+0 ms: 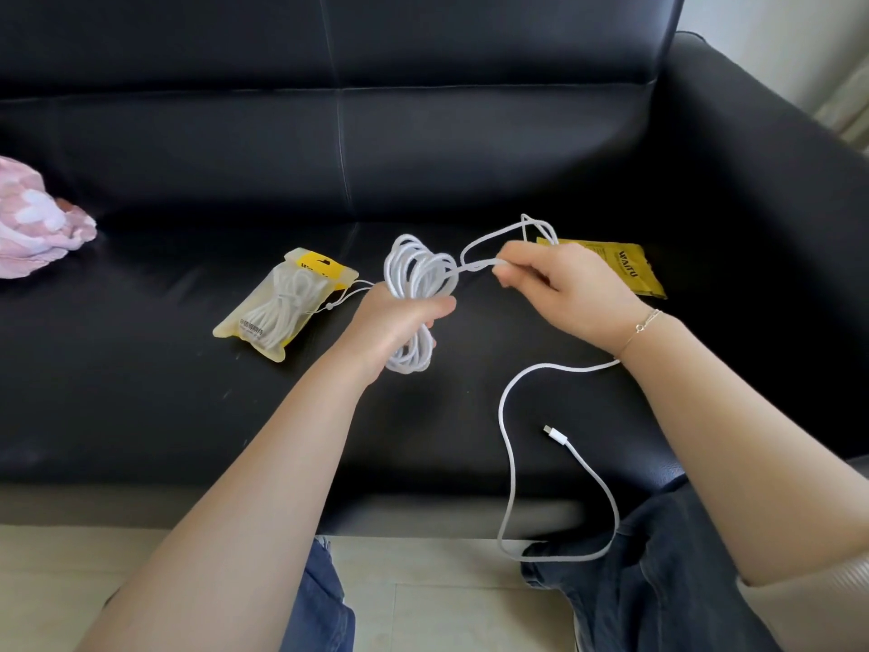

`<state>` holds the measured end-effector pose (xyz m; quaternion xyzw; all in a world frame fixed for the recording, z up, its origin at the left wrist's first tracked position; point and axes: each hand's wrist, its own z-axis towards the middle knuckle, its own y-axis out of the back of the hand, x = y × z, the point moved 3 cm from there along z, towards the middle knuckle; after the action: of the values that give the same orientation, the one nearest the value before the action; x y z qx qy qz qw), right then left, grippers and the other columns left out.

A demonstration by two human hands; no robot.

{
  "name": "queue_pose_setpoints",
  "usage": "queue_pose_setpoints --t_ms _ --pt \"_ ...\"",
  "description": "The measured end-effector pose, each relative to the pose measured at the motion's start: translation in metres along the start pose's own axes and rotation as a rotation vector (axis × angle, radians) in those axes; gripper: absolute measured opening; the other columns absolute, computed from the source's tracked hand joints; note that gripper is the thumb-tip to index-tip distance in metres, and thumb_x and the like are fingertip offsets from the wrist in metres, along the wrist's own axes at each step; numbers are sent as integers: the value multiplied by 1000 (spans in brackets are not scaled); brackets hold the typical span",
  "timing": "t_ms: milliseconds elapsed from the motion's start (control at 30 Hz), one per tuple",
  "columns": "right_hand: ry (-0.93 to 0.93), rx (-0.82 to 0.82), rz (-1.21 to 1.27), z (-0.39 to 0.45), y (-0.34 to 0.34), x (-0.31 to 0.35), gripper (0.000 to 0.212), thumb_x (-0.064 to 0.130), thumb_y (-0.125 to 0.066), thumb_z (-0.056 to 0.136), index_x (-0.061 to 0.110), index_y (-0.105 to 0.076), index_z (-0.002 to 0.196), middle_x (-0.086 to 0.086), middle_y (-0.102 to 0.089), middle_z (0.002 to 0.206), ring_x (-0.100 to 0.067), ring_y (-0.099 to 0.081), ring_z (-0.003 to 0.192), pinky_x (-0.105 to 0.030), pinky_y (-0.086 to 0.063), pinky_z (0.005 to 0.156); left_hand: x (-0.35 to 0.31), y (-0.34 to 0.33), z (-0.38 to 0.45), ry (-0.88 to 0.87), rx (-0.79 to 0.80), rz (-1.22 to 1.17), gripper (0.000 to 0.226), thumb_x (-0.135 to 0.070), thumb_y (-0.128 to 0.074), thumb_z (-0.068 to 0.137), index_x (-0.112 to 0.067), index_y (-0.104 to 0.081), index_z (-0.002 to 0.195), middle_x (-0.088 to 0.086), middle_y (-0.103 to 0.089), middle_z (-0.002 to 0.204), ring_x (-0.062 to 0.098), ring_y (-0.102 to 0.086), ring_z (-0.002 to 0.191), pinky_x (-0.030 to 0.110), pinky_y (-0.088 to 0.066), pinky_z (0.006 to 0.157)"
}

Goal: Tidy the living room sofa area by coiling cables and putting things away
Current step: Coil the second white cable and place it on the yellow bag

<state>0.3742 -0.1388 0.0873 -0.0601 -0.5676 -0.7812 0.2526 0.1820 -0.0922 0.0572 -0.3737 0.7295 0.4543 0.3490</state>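
Fingers of the left hand (399, 317) curl around a coiled bundle of white braided cable (418, 294), while the right hand (559, 284) pinches a strand beside it. The cable's loose tail hangs over the front edge of the black leather sofa (470, 157). Farther back lie a bagged white cable in a clear yellow-topped pouch (282, 303) and a flat yellow empty packet (625, 265), with a pink cloth (33, 218) at the left edge.
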Motion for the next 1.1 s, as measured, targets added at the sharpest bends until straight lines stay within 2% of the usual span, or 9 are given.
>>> queue_pose_setpoints --t_ms 167,300,433,533,633,767,933,1033,1100 --pt "137 -207 -177 4 1 17 35 39 -39 102 14 -59 88 1 -52 63 -21 -50 57 -32 -40 50 1 -13 -3 34 186 127 23 -39 -66 91 -16 -65 90 -1 -66 72 11 -66 56 31 -57 67" --pt "-38 -262 -145 4 7 4 45 50 -54 93 14 -51 65 7 -35 48 -15 -38 45 -25 -28 46 0 -5 0 14 209 -222 25 -35 -64 93 -10 -66 96 -2 -64 64 13 -67 59 40 -58 84" --pt "-126 -175 -106 2 15 -7 51 54 -55 90 13 -53 60 2 -40 47 -20 -42 49 -30 -35 52 -4 11 4 60 108 -729 26 -26 -60 97 -11 -59 76 -5 -50 53 7 -56 48 28 -49 67" --pt "-106 -48 -1 1 16 -8 40 46 -56 94 13 -59 71 -3 -52 56 -20 -49 54 -33 -42 58 -3 24 3 133 -50 -877 26 -27 -61 97 -11 -60 76 -5 -58 59 9 -64 70 29 -51 67" --pt "-105 2 48 0 11 -3 20 34 -55 97 19 -61 85 6 -50 58 -12 -46 53 -30 -42 57 -2 28 1 148 -55 -899 18 -28 -64 94 -10 -66 94 -4 -61 73 10 -64 81 29 -53 69" --pt "-92 25 -36 1 -6 9 17 29 -47 101 20 -60 94 8 -47 57 -8 -46 54 -30 -38 53 -4 17 -4 134 36 -840 9 -19 -73 87 -13 -67 89 -3 -58 76 9 -65 81 29 -54 70" --pt "-97 53 -79 2 -20 18 22 30 -43 102 18 -59 93 10 -44 56 -4 -43 53 -27 -33 51 -10 7 -9 55 124 -805 42 -20 -79 80 -22 -66 120 -6 -63 69 5 -69 65 30 -58 77" --pt "-119 44 -55 3 -19 20 23 29 -42 102 18 -59 90 9 -45 56 -6 -45 54 -24 -34 51 -14 6 -13 -39 233 -672 32 -22 -71 87 -23 -70 118 -5 -68 98 8 -67 85 30 -57 78" --pt "-115 62 -52 4 -19 21 24 29 -43 102 18 -59 88 9 -46 57 -6 -45 55 -29 -39 55 -16 3 -16 -86 280 -569 27 -23 -68 88 -28 -71 115 -9 -69 105 8 -66 93 28 -55 78"
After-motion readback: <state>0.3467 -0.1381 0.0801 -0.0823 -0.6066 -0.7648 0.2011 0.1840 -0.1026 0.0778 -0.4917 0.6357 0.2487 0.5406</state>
